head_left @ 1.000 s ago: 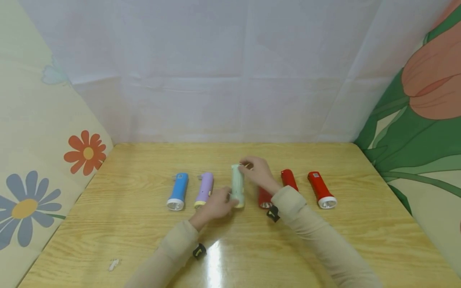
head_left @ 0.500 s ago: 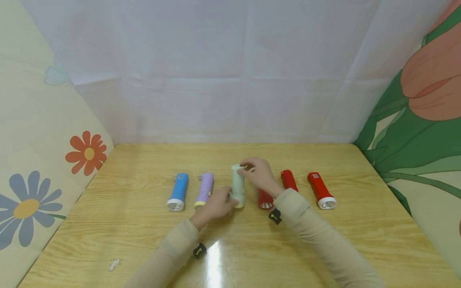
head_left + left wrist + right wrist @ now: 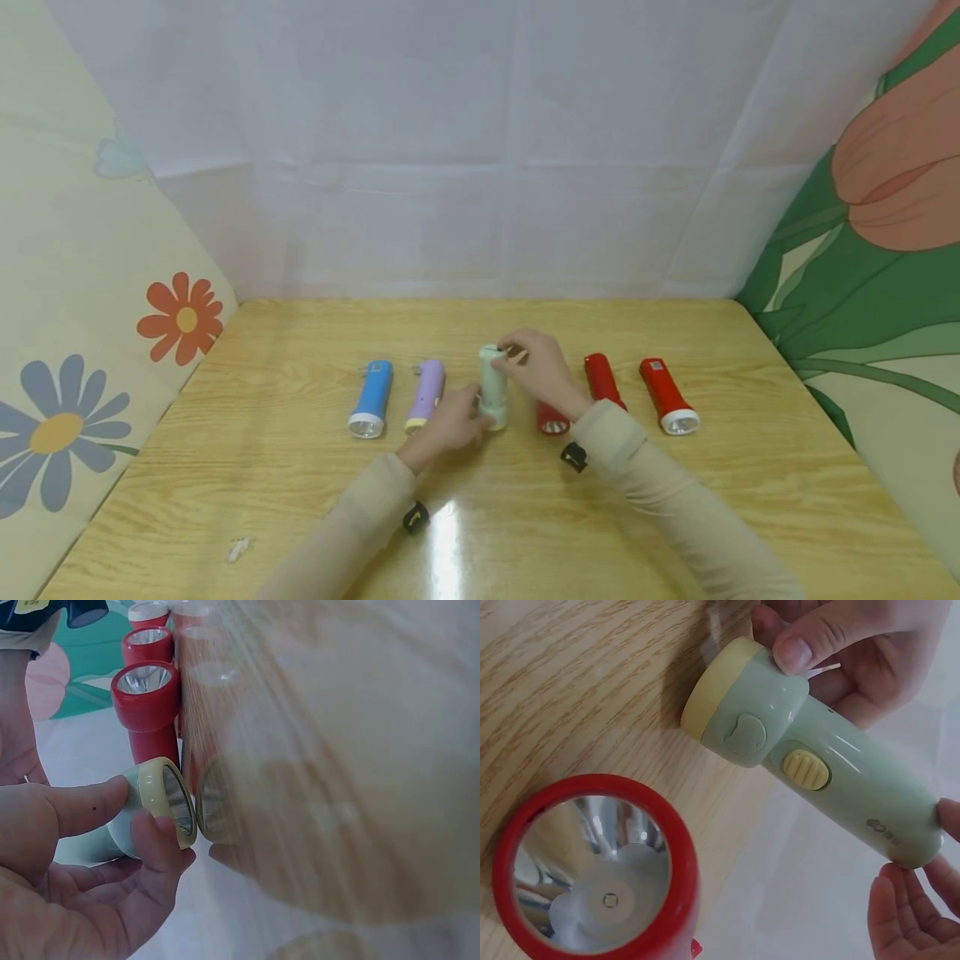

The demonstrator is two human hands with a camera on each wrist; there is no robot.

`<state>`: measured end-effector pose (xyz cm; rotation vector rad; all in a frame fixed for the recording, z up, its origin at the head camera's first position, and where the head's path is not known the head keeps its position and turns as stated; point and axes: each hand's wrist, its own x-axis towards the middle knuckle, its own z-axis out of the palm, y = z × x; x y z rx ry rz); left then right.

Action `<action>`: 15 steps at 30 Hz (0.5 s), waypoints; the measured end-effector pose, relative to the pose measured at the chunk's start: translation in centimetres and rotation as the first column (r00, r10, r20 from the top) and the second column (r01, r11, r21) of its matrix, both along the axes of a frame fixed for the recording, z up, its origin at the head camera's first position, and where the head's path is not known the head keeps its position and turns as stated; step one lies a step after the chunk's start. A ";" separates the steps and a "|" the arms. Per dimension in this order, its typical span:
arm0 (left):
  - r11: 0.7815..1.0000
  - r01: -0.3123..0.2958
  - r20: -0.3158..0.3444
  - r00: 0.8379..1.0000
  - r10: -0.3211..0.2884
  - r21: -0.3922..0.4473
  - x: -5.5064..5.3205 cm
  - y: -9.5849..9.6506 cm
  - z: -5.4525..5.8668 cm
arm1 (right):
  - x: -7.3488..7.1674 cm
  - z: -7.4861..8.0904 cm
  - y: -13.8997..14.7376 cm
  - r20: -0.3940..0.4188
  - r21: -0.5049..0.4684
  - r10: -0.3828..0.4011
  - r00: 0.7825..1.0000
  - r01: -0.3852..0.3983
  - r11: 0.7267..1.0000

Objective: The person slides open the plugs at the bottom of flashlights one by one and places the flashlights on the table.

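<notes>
Near table: a pale wood table (image 3: 300,467); the left sleeve (image 3: 352,517) and right sleeve (image 3: 660,492) cross it, with wood and glare between them. A small white mark (image 3: 238,549) lies toward the left.
Side edges: both spread outward toward the near side, well apart from the sleeves; broad wood runs inside each.
Lens-end grip: left hand (image 3: 452,419), thumb and fingers closed around the yellow-rimmed lens end of the green flashlight (image 3: 492,392).
Tail grip: right hand (image 3: 543,367), thumb and fingertips pinching the opposite end.
Flashlight position: between the hands, tilted, lens end down by the wood, tail raised. Rim contact with the wood: cannot tell.
Left wrist only: the lens (image 3: 180,806) facing the table, mirrored in its surface.
Right wrist only: a ridged yellow switch (image 3: 807,769) on the body.
Left neighbours: a purple flashlight (image 3: 428,392), partly behind the left hand; farther out, a blue flashlight (image 3: 372,392).
Right neighbours: a dark red flashlight (image 3: 552,419), partly covered by the right hand; a second red flashlight (image 3: 602,379); outermost, a white-rimmed red flashlight (image 3: 666,396).
Far edge: straight, a strip of wood beyond the row.
Backdrop: white cloth (image 3: 480,167).
</notes>
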<state>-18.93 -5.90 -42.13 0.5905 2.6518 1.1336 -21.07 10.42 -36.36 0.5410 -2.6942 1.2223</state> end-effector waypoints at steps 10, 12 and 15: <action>1.000 0.015 -0.016 1.000 -0.015 0.001 -0.2 0.0 0.0 | 0.7 -0.3 0.4 -0.071 0.015 0.011 0.997 -0.010 1.000; 1.000 0.021 -0.019 1.000 -0.021 -0.002 -0.2 0.0 0.0 | 0.9 -0.3 0.4 -0.072 0.018 0.015 0.997 -0.014 1.000; 0.999 0.030 -0.027 0.999 -0.031 -0.014 -0.2 0.0 0.0 | 1.2 -0.3 0.4 -0.067 0.020 0.019 0.998 -0.017 1.000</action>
